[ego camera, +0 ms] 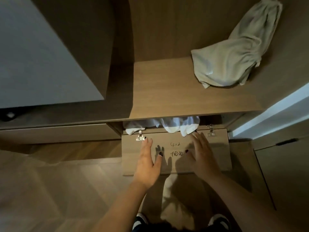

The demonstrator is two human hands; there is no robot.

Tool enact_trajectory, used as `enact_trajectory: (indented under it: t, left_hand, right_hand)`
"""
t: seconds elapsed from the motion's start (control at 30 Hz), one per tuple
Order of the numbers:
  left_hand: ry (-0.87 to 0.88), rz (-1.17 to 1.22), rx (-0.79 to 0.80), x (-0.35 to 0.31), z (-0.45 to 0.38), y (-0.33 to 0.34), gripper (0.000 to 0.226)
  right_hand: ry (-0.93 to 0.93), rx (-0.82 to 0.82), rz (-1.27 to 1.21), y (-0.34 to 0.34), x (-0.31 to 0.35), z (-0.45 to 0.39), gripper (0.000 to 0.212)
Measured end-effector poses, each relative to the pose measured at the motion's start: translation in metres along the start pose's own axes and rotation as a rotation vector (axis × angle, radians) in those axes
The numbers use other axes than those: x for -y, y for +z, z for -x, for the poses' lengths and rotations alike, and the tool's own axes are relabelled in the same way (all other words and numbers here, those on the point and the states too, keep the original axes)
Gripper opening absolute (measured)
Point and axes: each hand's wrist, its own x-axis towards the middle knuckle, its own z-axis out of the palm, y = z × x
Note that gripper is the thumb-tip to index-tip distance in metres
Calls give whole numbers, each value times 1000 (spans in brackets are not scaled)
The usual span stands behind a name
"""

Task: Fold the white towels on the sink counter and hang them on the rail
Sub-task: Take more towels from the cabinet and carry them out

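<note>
White towels (173, 125) lie bunched inside a low wooden compartment, spilling over the edge of its folded-down flap door (215, 153). My left hand (147, 158) hovers over the flap with fingers spread, holding nothing. My right hand (200, 153) is also spread open, its fingertips just at the hanging edge of the white cloth. A greyish-white cloth (234, 56) hangs from above and rests crumpled on the wooden shelf (158, 91) over the compartment. No rail or sink is in view.
The flap carries two metal hinges (140, 136) and handwritten marks. A pale panel (33, 56) stands at the left, a closed cabinet door (282, 173) at the right. Wood floor lies below left; my legs and shoes (139, 221) are under the flap.
</note>
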Motion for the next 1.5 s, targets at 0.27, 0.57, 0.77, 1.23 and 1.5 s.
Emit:
enact_trajectory:
  t: [0.27, 0.57, 0.77, 1.23, 1.5]
  left_hand:
    - [139, -120, -109, 85, -104, 85, 60]
    - [125, -407, -60, 160, -220, 135, 67]
    - [164, -432, -70, 154, -239, 165, 76]
    - [478, -312, -3, 145, -250, 205, 131]
    - [516, -568, 193, 140, -250, 216, 92]
  right_hand:
    - [153, -250, -253, 115, -123, -80, 56]
    - [112, -170, 166, 147, -198, -200, 51]
    - [505, -211, -240, 151, -190, -238, 67]
    - [267, 255, -768, 96, -176, -198, 35]
    - [167, 519, -851, 26, -160, -151, 19]
